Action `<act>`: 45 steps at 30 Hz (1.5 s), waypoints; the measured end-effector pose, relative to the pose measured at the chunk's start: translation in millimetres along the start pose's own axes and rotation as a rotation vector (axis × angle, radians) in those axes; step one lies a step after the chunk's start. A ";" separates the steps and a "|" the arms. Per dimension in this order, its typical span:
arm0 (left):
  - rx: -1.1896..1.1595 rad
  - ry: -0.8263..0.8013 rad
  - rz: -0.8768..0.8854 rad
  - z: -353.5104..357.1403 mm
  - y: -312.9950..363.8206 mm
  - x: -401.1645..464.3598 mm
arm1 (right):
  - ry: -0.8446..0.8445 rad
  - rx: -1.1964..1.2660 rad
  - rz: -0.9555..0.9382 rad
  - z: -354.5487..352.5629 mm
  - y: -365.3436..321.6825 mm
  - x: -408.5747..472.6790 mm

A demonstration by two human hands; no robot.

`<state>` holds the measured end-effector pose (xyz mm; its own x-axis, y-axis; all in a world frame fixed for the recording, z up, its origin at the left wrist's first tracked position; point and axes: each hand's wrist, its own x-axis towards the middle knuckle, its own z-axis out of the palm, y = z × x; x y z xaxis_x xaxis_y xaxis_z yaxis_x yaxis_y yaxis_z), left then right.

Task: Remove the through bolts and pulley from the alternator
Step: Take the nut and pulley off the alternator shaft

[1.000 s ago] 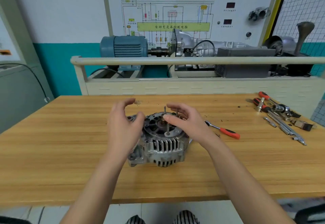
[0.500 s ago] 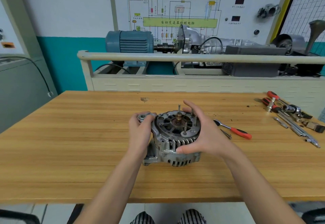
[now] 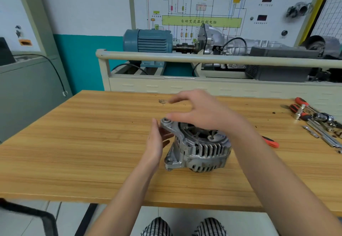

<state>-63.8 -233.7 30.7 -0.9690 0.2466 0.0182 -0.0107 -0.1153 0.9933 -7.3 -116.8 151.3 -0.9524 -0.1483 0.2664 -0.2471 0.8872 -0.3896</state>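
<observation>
The silver alternator point(image 3: 199, 152) lies on the wooden table point(image 3: 92, 143), its slotted housing facing me and a mounting ear point(image 3: 166, 122) sticking out at upper left. A loosened through bolt point(image 3: 212, 136) stands up from the top face. My left hand point(image 3: 157, 141) rests flat against the alternator's left side, fingers straight, just below the ear. My right hand point(image 3: 201, 111) hovers over the top of the alternator with fingers spread and reaching left; it covers the shaft and the other bolts. I cannot see anything held in it.
A red-handled ratchet point(image 3: 270, 141) lies right of the alternator, partly behind my right forearm. Several sockets, extensions and red-handled tools point(image 3: 318, 119) lie at the table's right end. A small washer-like ring point(image 3: 162, 101) sits at the far edge. A railed training bench point(image 3: 203, 57) stands behind.
My right hand has let go of the alternator's right side and risen over its top, reaching left. My left hand has opened and slid a little lower on the left side.
</observation>
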 end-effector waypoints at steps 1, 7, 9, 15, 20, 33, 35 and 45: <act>0.052 -0.012 0.015 0.2 -5.3 -1.4 | -0.104 -0.111 0.029 7.5 -8.8 11.0; 0.216 -0.080 -0.007 4.4 -27.8 -10.7 | -0.191 -0.455 0.098 53.8 -16.3 26.0; 0.238 -0.094 0.012 3.9 -32.7 -10.9 | -0.153 -0.355 0.103 59.6 -14.2 24.5; 0.401 -0.131 0.073 4.7 -34.9 -12.9 | -0.128 -0.185 0.195 66.8 -12.7 28.5; 0.455 -0.130 0.122 5.4 -32.9 -17.3 | -0.164 -0.165 0.225 68.1 -15.1 29.2; 0.455 -0.137 0.167 5.6 -32.2 -17.1 | -0.194 -0.092 0.269 64.3 -18.3 36.6; 0.432 -0.138 0.121 4.3 -31.9 -17.2 | -0.201 -0.076 0.234 62.0 -19.4 31.7; -0.253 0.084 -0.074 7.8 0.6 -11.6 | 0.643 0.591 0.314 -17.3 60.5 -28.7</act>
<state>-50.6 -229.1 32.0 -0.9803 0.1835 -0.0733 -0.1332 -0.3396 0.9311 8.1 -51.3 135.3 -0.7525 0.4889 0.4413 -0.2137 0.4526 -0.8657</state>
